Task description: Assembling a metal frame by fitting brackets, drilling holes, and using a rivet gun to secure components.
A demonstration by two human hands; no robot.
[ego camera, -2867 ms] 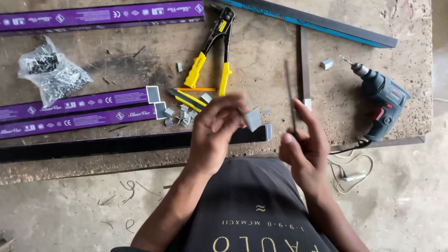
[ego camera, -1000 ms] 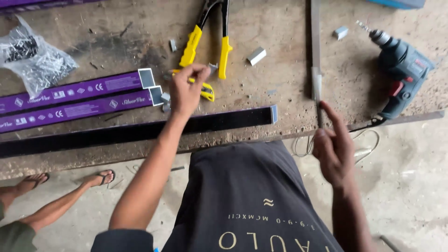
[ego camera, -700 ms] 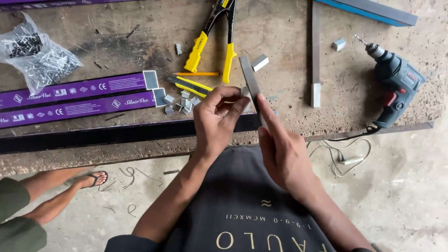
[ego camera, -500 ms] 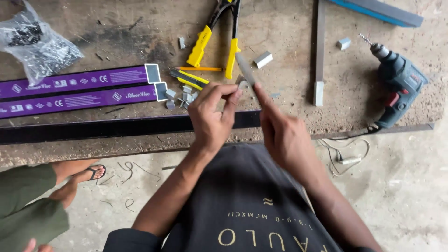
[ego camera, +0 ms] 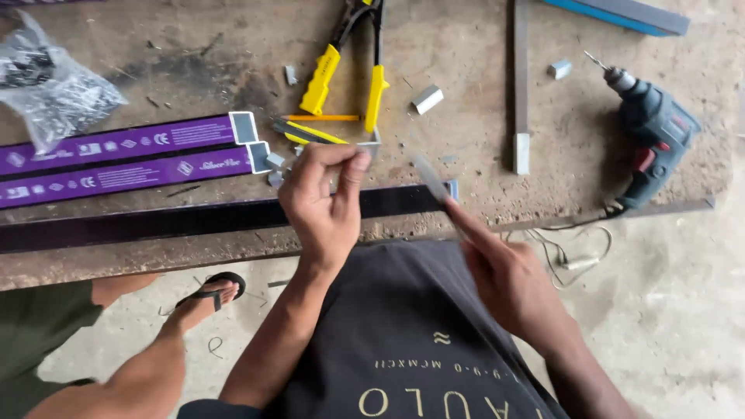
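Note:
My left hand is raised over the workbench's near edge, thumb and fingers pinched on a small grey metal corner piece. My right hand is lower and to the right, gripping a thin grey metal strip that points up-left toward the left hand; the strip is blurred. A gap separates the strip's tip from the left fingers. Under both hands a long black bar lies along the bench edge.
On the worn bench lie yellow-handled rivet pliers, an orange pencil, purple-wrapped profiles, a bag of screws, a grey bar, small metal offcuts and a corded drill. Another person's sandalled foot is at lower left.
My right hand has drawn back down and right with the strip, away from the left hand. The left hand stays raised with the small piece. The other person's leg shifted at lower left.

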